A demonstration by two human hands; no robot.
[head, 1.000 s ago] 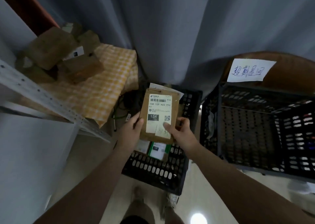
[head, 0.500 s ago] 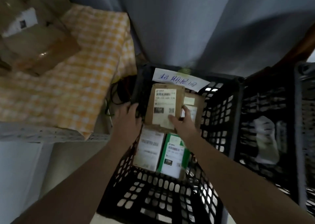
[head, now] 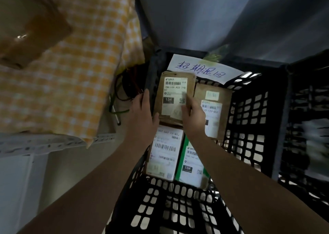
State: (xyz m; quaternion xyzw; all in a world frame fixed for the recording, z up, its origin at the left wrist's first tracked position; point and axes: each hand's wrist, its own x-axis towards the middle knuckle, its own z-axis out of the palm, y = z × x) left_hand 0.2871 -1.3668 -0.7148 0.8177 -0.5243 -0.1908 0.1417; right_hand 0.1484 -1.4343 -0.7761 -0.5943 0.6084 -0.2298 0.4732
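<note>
Parcel (head: pixel 175 98), pinched by my right hand (head: pixel 193 117), left hand (head: pixel 142 116) flat alongside, may snag the crate (head: pixel 249 109) wall and tip.

We saw that the brown parcel (head: pixel 175 98) was dull, rough paper, with a smooth white paper label (head: pixel 175 94) stuck on it. The black crate (head: pixel 272 80) was hard plastic, a little shiny. The sheet (head: pixel 201 68) with writing on it was thin white paper. The yellow checked cloth (head: pixel 71 73) looked soft and matt. The shelf rail (head: pixel 53 142) was grey metal. The box (head: pixel 26 34) was brown cardboard with shiny tape.
</note>
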